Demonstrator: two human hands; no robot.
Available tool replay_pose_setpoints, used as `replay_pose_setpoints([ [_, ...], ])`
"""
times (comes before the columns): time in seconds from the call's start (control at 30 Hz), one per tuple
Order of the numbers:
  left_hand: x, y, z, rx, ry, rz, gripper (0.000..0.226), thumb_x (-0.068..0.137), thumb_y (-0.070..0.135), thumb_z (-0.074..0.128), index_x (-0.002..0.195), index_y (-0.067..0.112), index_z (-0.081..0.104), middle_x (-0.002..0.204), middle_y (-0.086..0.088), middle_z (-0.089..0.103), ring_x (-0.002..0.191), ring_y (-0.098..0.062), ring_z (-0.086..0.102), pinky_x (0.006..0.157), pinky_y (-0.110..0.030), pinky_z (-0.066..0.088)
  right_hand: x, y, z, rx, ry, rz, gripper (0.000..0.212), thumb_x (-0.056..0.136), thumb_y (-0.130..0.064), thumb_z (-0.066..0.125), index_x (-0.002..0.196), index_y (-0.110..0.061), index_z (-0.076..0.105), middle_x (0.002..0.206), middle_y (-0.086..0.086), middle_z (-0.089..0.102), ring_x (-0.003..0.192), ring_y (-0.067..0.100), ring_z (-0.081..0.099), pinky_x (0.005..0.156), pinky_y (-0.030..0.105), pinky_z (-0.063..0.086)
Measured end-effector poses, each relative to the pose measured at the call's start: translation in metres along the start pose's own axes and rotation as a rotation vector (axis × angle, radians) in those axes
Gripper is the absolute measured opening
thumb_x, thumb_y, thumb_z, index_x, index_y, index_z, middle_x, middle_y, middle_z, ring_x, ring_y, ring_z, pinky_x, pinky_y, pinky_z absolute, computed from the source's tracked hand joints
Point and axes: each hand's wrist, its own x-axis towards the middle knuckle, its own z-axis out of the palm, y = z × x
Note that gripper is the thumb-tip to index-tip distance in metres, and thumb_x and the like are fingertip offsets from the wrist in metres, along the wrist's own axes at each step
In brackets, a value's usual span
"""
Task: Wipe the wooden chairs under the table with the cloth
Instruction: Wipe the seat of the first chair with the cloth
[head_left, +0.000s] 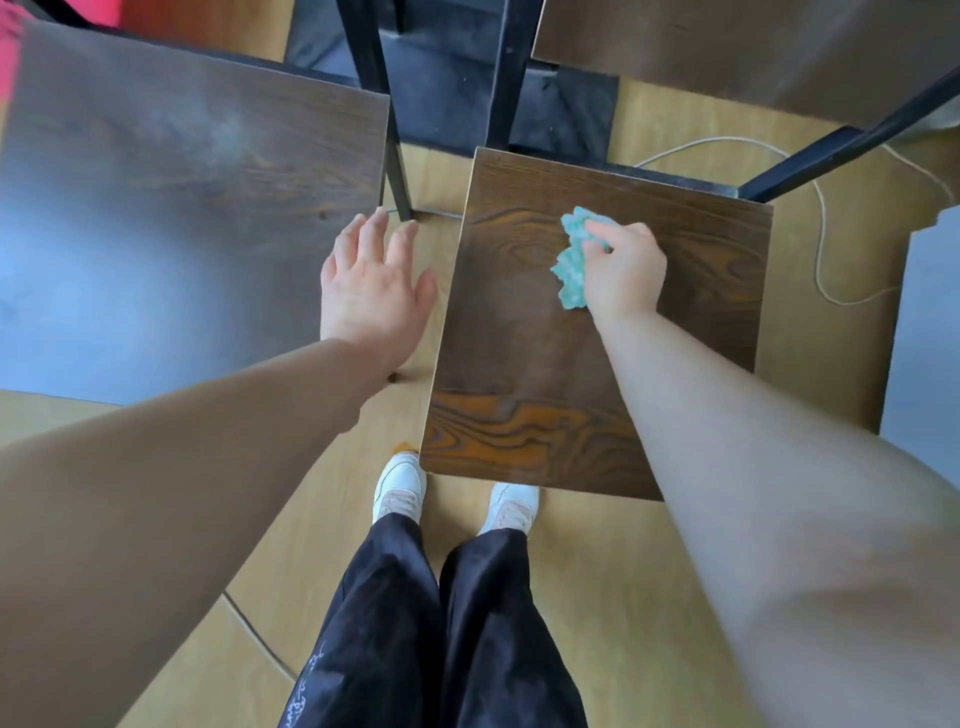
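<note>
Wooden chair seat (597, 332), cloth (574, 260) bunched under right hand (626, 273)

Crumpled teal cloth (573, 266) bunched in my right hand (626, 271), pressed flat on far half of dark wood-grain chair seat (519, 364), seat level.

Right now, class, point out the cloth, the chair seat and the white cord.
cloth (571, 280): head view, bunched lower part
chair seat (519, 332): head view, bare middle
white cord (822, 231): head view, right-hand curve
</note>
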Motion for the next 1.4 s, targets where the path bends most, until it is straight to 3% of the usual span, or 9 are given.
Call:
replay_pose_setpoints([
  [0.13, 0.009, -0.005, -0.001, 0.018, -0.008, -0.002, 0.055, 0.103, 0.048, 0.031, 0.151, 0.022, 0.030, 0.161, -0.008, 0.024, 0.149, -0.029, 0.014, 0.118, -0.049, 0.020, 0.009, -0.008, 0.015, -0.033, -0.094, -0.029, 0.019, 0.096, -0.025, 0.060, 0.114, -0.021, 0.062, 0.101, -0.014, 0.052, 0.086, 0.008, 0.060, 0.056, 0.006, 0.043],
  [0.27, 0.006, -0.009, -0.003, 0.011, -0.019, -0.009, 0.055, 0.102, 0.048, 0.031, 0.151, 0.022, 0.030, 0.161, -0.008, 0.024, 0.149, -0.029, 0.014, 0.118, -0.050, 0.020, -0.011, -0.008, 0.023, -0.094, -0.312, -0.280, 0.020, 0.096, -0.020, 0.059, 0.114, -0.021, 0.069, 0.104, -0.011, 0.052, 0.090, 0.006, 0.053, 0.075, 0.007, 0.043],
  [0.5, -0.021, -0.014, -0.003, 0.009, -0.034, -0.009, 0.056, 0.102, 0.047, 0.034, 0.150, 0.019, 0.032, 0.160, -0.010, 0.026, 0.148, -0.031, 0.016, 0.118, -0.050, 0.023, -0.086, 0.012, 0.042, -0.101, -0.528, -0.491, 0.021, 0.095, -0.019, 0.058, 0.111, -0.014, 0.072, 0.091, -0.010, 0.052, 0.080, 0.009, 0.049, 0.072, 0.023, 0.037],
  [0.63, -0.040, -0.022, 0.000, 0.022, -0.044, -0.032, 0.055, 0.102, 0.047, 0.035, 0.150, 0.021, 0.032, 0.160, -0.009, 0.025, 0.148, -0.030, 0.016, 0.117, -0.049, 0.023, -0.148, 0.034, 0.051, -0.123, -0.599, -0.606, 0.022, 0.094, -0.012, 0.060, 0.112, -0.016, 0.072, 0.099, -0.001, 0.057, 0.091, 0.012, 0.050, 0.083, 0.026, 0.048],
  [0.73, -0.055, -0.029, 0.003, 0.022, -0.059, -0.040, 0.055, 0.102, 0.047, 0.035, 0.150, 0.020, 0.031, 0.160, -0.009, 0.024, 0.148, -0.030, 0.015, 0.117, -0.049, 0.023, -0.187, 0.050, 0.055, -0.171, -0.610, -0.736, 0.029, 0.084, -0.002, 0.067, 0.110, -0.012, 0.074, 0.089, 0.004, 0.059, 0.083, 0.023, 0.055, 0.077, 0.033, 0.053],
  [0.87, -0.074, -0.035, 0.007, 0.049, -0.062, -0.044, 0.054, 0.103, 0.047, 0.033, 0.150, 0.021, 0.030, 0.161, -0.009, 0.023, 0.148, -0.030, 0.014, 0.117, -0.050, 0.023, -0.218, 0.066, 0.061, -0.186, -0.631, -0.748, 0.031, 0.076, 0.000, 0.074, 0.105, -0.013, 0.075, 0.083, 0.004, 0.057, 0.078, 0.026, 0.056, 0.065, 0.037, 0.055],
  [1.0, -0.085, -0.031, 0.007, 0.051, -0.061, -0.056, 0.054, 0.103, 0.047, 0.033, 0.150, 0.021, 0.030, 0.161, -0.009, 0.023, 0.149, -0.030, 0.014, 0.118, -0.050, 0.022, -0.230, 0.071, 0.052, -0.163, -0.673, -0.672, 0.029, 0.087, -0.002, 0.063, 0.112, -0.012, 0.073, 0.094, 0.004, 0.059, 0.089, 0.024, 0.057, 0.076, 0.036, 0.052],
  [1.2, -0.081, -0.009, 0.005, 0.043, -0.063, -0.030, 0.054, 0.103, 0.047, 0.032, 0.151, 0.022, 0.030, 0.161, -0.009, 0.022, 0.149, -0.029, 0.014, 0.118, -0.049, 0.023, -0.186, 0.069, 0.006, 0.109, -0.288, -0.387, 0.023, 0.088, -0.001, 0.064, 0.106, -0.009, 0.076, 0.093, 0.003, 0.062, 0.085, 0.012, 0.058, 0.080, 0.011, 0.042],
  [1.4, -0.059, 0.027, 0.013, 0.014, -0.045, 0.022, 0.054, 0.102, 0.046, 0.034, 0.150, 0.020, 0.033, 0.159, -0.010, 0.027, 0.147, -0.031, 0.018, 0.116, -0.049, 0.026, -0.081, 0.090, -0.058, 0.011, 0.078, -0.092, 0.026, 0.095, -0.011, 0.059, 0.118, -0.012, 0.071, 0.108, 0.002, 0.060, 0.094, 0.009, 0.055, 0.074, -0.006, 0.031],
])
